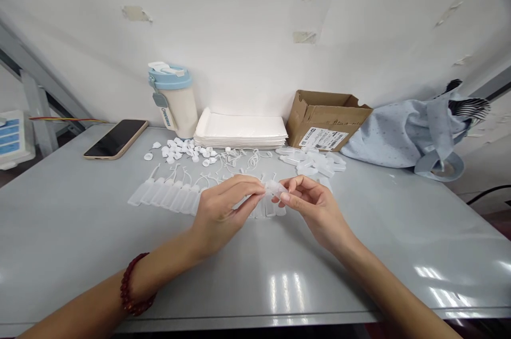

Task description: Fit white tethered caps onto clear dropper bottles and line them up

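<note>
My right hand pinches a small translucent bottle between thumb and fingers near the middle of the table. The fingertips of my left hand are pressed together at the bottle's left end; whatever small part they grip is too hidden to name. Behind and left of my hands lies a row of translucent bottles with thin cords at their tops. White caps are scattered beyond the row, next to loose white cords. More loose translucent bottles lie in a pile beyond my right hand.
Along the wall stand a cream tumbler with a blue lid, a stack of white envelopes, an open cardboard box and a light blue cloth bag. A phone lies on the grey table at the left.
</note>
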{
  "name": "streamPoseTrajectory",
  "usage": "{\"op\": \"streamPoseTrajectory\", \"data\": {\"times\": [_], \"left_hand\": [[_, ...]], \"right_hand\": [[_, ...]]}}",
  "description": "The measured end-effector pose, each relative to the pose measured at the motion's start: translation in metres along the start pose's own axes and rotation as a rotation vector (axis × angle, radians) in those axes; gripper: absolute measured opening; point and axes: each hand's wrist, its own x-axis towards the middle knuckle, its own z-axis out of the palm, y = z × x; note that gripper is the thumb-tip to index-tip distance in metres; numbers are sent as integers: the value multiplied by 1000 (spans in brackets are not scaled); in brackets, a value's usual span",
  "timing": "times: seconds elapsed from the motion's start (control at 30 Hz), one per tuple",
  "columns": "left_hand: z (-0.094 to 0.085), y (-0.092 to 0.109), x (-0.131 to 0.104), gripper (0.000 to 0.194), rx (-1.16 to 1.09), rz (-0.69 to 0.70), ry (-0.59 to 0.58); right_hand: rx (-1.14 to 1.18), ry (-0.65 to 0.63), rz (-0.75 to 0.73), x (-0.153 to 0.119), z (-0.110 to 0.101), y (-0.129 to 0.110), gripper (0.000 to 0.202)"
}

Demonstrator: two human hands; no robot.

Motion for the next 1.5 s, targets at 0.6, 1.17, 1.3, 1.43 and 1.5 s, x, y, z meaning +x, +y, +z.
{"op": "streamPoseTrajectory", "data": {"times": [0.6, 1.17, 1.3, 1.43, 1.5], "left_hand": [[1, 0, -2, 21, 23, 133, -89], [1, 1, -3, 22, 22, 82, -88], [2, 1, -4, 21, -4, 51, -78], [3, 2, -6, 21, -9, 37, -81], [3, 2, -6, 23, -14, 37, -83]], "right_hand": [[-77, -132, -3, -6, 10, 4, 41], [-60, -109, -39, -7, 12, 3, 29], [-84, -119, -9, -8, 13, 2, 23], [-69, -97, -20, -9, 13, 2, 23], [-51, -82, -31, -9, 13, 2, 23]]}}
